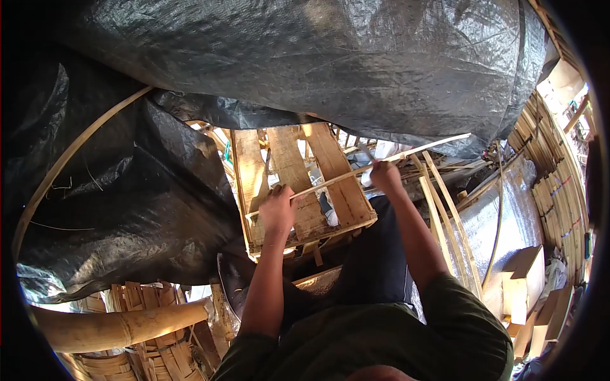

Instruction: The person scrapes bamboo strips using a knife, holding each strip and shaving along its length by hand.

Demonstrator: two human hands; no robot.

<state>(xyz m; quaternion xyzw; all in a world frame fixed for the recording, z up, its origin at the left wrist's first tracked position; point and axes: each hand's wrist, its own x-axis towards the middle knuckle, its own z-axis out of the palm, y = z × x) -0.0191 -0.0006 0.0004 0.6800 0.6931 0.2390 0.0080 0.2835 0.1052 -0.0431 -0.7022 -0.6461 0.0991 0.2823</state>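
A long, thin bamboo strip runs slantwise over a slatted wooden bench, its far end up to the right. My left hand is closed around the strip near its lower end, above the bench's left side. Just beyond the bench's right edge, my right hand is closed on a knife, whose grey blade points up and left beside the strip. The fingers hide the knife's handle. Whether the blade touches the strip I cannot tell.
Black plastic sheeting hangs ahead and to the left. Several bamboo strips lean at my right, near bundled slats and a cardboard box. A thick bamboo pole lies at lower left. A curved strip crosses the left sheeting.
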